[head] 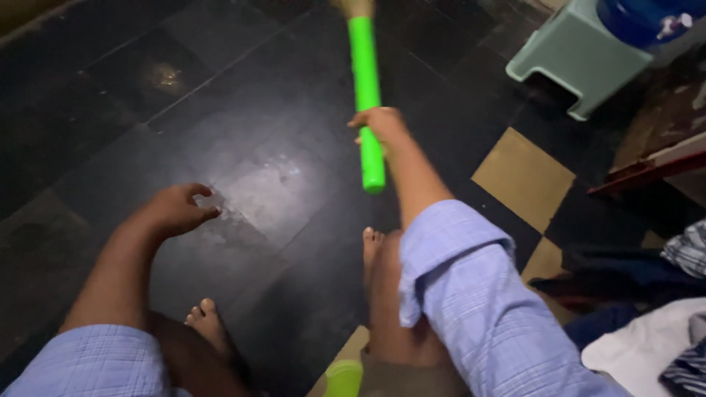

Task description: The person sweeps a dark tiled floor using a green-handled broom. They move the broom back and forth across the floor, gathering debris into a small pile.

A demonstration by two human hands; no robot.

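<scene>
I see the dark tiled floor (95, 110) spreading wide, a pale green plastic stool (573, 62) at its far right edge. My right hand (381, 126) wraps closed round the bright green plastic broom handle (365, 81), near its lower end; I judge a higher grip would steady each stroke. My left hand (176, 209) hangs empty, fingers loosely curled. I see no labels or signs.

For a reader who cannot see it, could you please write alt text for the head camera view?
The right hand grips a bright green broom handle that points away over a dark tiled floor, while the empty left hand hangs open above it. A pale green stool stands far right, and crumpled clothes lie near right.
</scene>
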